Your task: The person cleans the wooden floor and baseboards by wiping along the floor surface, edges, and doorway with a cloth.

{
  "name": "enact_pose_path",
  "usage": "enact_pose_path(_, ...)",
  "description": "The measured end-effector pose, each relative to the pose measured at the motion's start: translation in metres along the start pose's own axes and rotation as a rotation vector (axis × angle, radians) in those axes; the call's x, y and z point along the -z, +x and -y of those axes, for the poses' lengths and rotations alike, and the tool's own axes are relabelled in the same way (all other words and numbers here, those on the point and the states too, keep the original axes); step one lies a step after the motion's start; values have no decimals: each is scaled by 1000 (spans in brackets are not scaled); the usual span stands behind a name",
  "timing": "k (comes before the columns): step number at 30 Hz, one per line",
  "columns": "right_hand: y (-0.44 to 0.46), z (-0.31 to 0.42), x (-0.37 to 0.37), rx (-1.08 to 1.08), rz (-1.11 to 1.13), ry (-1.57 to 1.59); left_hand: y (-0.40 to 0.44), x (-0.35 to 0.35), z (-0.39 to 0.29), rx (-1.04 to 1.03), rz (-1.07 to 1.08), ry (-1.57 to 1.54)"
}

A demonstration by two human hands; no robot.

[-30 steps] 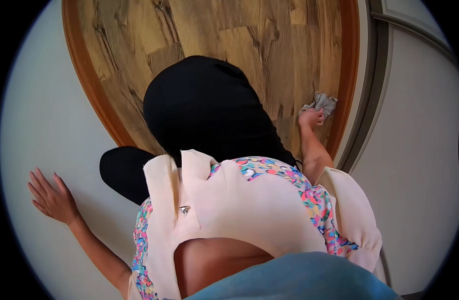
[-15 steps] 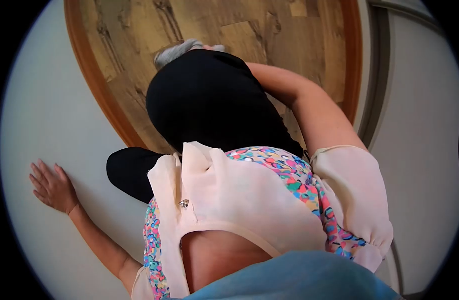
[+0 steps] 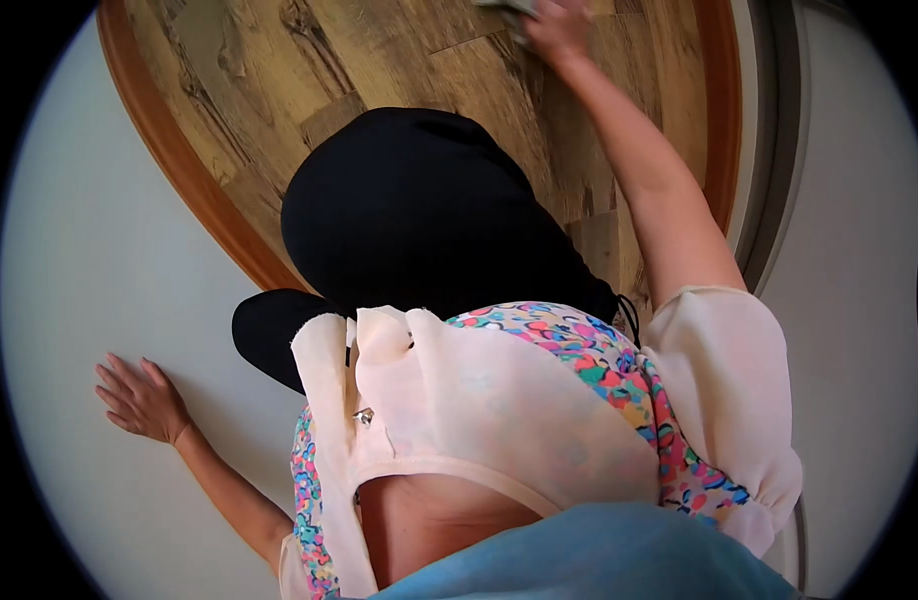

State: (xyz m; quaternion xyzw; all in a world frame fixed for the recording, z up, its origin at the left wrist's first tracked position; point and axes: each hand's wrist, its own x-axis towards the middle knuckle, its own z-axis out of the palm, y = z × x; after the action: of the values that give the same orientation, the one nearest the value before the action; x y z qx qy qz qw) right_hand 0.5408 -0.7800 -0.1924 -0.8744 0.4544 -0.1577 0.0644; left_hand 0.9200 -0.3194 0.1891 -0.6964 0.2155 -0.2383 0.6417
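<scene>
Watching from a distance through the head camera, I have the wood-plank floor (image 3: 569,150) as the broadest thing, running beneath the right hand (image 3: 559,28) and back toward the body. The pale wall (image 3: 79,280) spreads all around the left hand (image 3: 149,405). Well apart from that hand, on the right arm's outer side, I see a white panel (image 3: 859,330). Between the left hand and the floorboards curves a brown skirting strip (image 3: 184,180); its counterpart runs just outside the right forearm, with a grey channel (image 3: 779,140) beyond it.

Midway between the hands, a bent knee in black trousers (image 3: 399,215) covers the planks. Nearer my lens than either hand comes the cream top (image 3: 499,430), with floral panels (image 3: 689,470) at its sides, and nearer again some blue fabric (image 3: 599,560).

Now the hands. My left one is free of any object, laid flat on the wall with its fingers a little spread and its back toward me. My right one, arm stretched out ahead, has its fingers closed on a grey cloth (image 3: 512,8). That cloth lies under and just beside the fingers, over the planks, partly cut off by the upper edge of my view. Smallest is a shiny fastener (image 3: 364,417) on the chest, well apart from both hands.
</scene>
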Motion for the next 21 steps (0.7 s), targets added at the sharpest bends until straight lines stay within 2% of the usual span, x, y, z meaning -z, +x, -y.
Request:
enact_pose_path(2, -60, -59, 15, -97, -47, 54, 1, 7, -2, -12, 25, 9)
enact_pose_path(4, -137, -85, 54, -159, -38, 20, -1, 12, 0, -6, 85, 59)
enact_pose_path(7, -263, -93, 112, -499, 245, -208, -11, -20, 0, -8, 44, -23)
enact_pose_path(9, -315, -97, 123, -682, 249, -229, -19, -26, -1, 7, 76, -35)
enact_pose_path(10, -371, -75, 119, -794, 277, -214, 10, -3, 2, -21, -25, 1)
enact_pose_path(12, -388, -53, 116, -1093, 302, -194, 14, 3, 2, -36, -34, 5)
enact_pose_path(15, -344, -32, 88, -802, 110, 23, 22, 9, -2, -54, -40, 10)
enact_pose_path(17, -225, -8, 72, -479, 84, 119, 19, 1, 0, -26, -3, 9)
enact_pose_path(18, -176, 5, 72, -415, 145, 95, 20, 6, -1, -23, 17, -9)
enact_pose_path(21, -59, -8, 29, -72, 52, 88, 21, 18, -4, -42, 61, 0)
